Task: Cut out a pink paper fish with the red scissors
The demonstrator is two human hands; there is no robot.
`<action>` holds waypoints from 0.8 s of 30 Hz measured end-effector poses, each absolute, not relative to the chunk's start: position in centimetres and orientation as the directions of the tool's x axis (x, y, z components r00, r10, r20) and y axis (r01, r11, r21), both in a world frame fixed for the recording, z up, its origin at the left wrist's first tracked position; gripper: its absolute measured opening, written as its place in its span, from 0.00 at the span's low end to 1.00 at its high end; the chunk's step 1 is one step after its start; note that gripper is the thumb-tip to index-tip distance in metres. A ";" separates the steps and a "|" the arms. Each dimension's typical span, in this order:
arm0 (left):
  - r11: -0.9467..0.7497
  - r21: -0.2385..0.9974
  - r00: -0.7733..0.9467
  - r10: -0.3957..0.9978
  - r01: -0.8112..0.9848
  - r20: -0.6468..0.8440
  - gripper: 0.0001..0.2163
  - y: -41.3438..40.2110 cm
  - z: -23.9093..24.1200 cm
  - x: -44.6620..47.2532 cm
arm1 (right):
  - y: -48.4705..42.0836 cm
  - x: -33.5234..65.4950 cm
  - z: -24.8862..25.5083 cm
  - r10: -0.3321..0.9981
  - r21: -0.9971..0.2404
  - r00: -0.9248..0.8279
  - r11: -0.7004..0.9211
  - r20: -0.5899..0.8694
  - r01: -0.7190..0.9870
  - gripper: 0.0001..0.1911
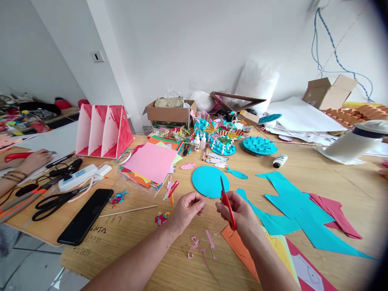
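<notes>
Red-handled scissors (228, 208) are gripped in my right hand (238, 210), their dark blades pointing up and away. My left hand (188, 209) is closed in a pinch just left of them; whatever its fingertips may hold is too small to make out. Beyond both hands lies a blue paper circle (209, 181). Small pink paper scraps (209, 239) are scattered on the table below my hands. Under my right forearm are an orange paper sheet (238, 248) with drawn lines and a yellow sheet (275, 246).
Blue paper offcuts (291, 202) spread to the right. Coloured sheets (151, 161), a black phone (85, 216) and black scissors (57, 202) lie left. Finished paper pieces (222, 145) and glue bottles (197, 142) stand behind. Another person's hand (36, 159) holds a red-handled tool at far left.
</notes>
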State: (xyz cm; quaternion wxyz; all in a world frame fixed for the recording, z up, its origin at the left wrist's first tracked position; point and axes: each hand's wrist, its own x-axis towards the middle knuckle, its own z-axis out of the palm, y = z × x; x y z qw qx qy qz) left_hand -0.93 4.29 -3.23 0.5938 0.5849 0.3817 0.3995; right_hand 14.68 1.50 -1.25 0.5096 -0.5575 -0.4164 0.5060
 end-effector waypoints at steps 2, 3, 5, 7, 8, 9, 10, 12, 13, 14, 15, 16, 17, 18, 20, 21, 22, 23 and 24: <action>-0.033 0.999 0.369 0.929 -0.016 0.036 0.09 4.3 -3.1 -1.0 | 1.3 14.4 -0.8 0.981 -0.986 0.098 -0.161 -0.165 -0.039 0.14; -0.044 0.999 0.361 0.931 -0.013 0.045 0.09 4.4 -3.1 -1.0 | 1.2 14.3 -0.6 0.981 -0.985 0.081 -0.171 -0.174 -0.037 0.13; -0.108 0.994 0.342 0.935 0.022 0.094 0.08 4.4 -3.2 -1.1 | 1.0 14.4 -0.3 0.980 -0.981 0.054 -0.190 -0.192 -0.037 0.11; -0.288 0.949 0.319 0.918 0.130 0.235 0.06 4.4 -3.3 -1.1 | 0.9 14.6 -0.1 0.978 -0.977 0.023 -0.206 -0.207 -0.050 0.11; -0.409 0.890 0.318 0.887 0.201 0.335 0.05 4.4 -3.3 -1.2 | 0.8 14.7 0.0 0.978 -0.976 0.009 -0.209 -0.210 -0.063 0.11; -0.530 0.804 0.333 0.835 0.271 0.438 0.05 4.4 -3.4 -1.2 | 0.8 14.7 0.0 0.978 -0.975 -0.002 -0.210 -0.210 -0.080 0.11; -0.633 0.703 0.360 0.770 0.324 0.527 0.06 4.3 -3.4 -1.3 | 0.7 14.7 0.0 0.978 -0.973 -0.010 -0.208 -0.208 -0.099 0.12; -0.757 0.530 0.419 0.653 0.383 0.630 0.07 4.2 -3.3 -1.4 | 0.7 14.5 -0.1 0.978 -0.969 -0.017 -0.207 -0.207 -0.133 0.13; -0.787 0.461 0.439 0.613 0.409 0.657 0.08 4.2 -3.3 -1.4 | 0.6 14.3 -0.2 0.977 -0.966 -0.020 -0.212 -0.211 -0.145 0.13; -0.805 0.403 0.454 0.583 0.436 0.673 0.08 4.1 -3.2 -1.5 | 0.6 14.1 -0.4 0.976 -0.963 -0.023 -0.219 -0.218 -0.156 0.14; -0.814 0.355 0.465 0.560 0.459 0.686 0.08 4.1 -3.1 -1.5 | 0.6 13.9 -0.5 0.974 -0.960 -0.029 -0.225 -0.223 -0.166 0.14; -0.820 0.316 0.472 0.543 0.478 0.695 0.09 4.0 -2.9 -1.5 | 0.6 13.7 -0.7 0.974 -0.957 -0.034 -0.227 -0.225 -0.178 0.14; -0.825 0.286 0.482 0.528 0.488 0.699 0.09 4.0 -2.8 -1.6 | 0.6 13.5 -0.8 0.974 -0.955 -0.040 -0.228 -0.224 -0.192 0.14; -0.831 0.263 0.493 0.513 0.490 0.703 0.09 3.9 -2.7 -1.6 | 0.6 13.4 -0.9 0.974 -0.952 -0.046 -0.226 -0.221 -0.206 0.14; -0.842 0.236 0.509 0.492 0.485 0.706 0.09 3.9 -2.6 -1.6 | 0.6 13.4 -1.0 0.976 -0.948 -0.052 -0.219 -0.213 -0.230 0.14; -0.844 0.232 0.512 0.488 0.484 0.707 0.10 3.9 -2.5 -1.6 | 0.7 13.4 -1.0 0.976 -0.947 -0.052 -0.216 -0.210 -0.239 0.13; -0.844 0.231 0.511 0.486 0.483 0.709 0.10 3.9 -2.5 -1.6 | 0.6 13.4 -0.9 0.977 -0.945 -0.049 -0.213 -0.207 -0.246 0.13; -0.844 0.232 0.510 0.488 0.484 0.708 0.10 3.9 -2.5 -1.6 | 0.6 13.5 -0.9 0.977 -0.945 -0.047 -0.211 -0.206 -0.252 0.12; -0.841 0.236 0.511 0.493 0.487 0.704 0.10 3.9 -2.5 -1.7 | 0.6 13.5 -0.8 0.978 -0.944 -0.045 -0.210 -0.205 -0.256 0.12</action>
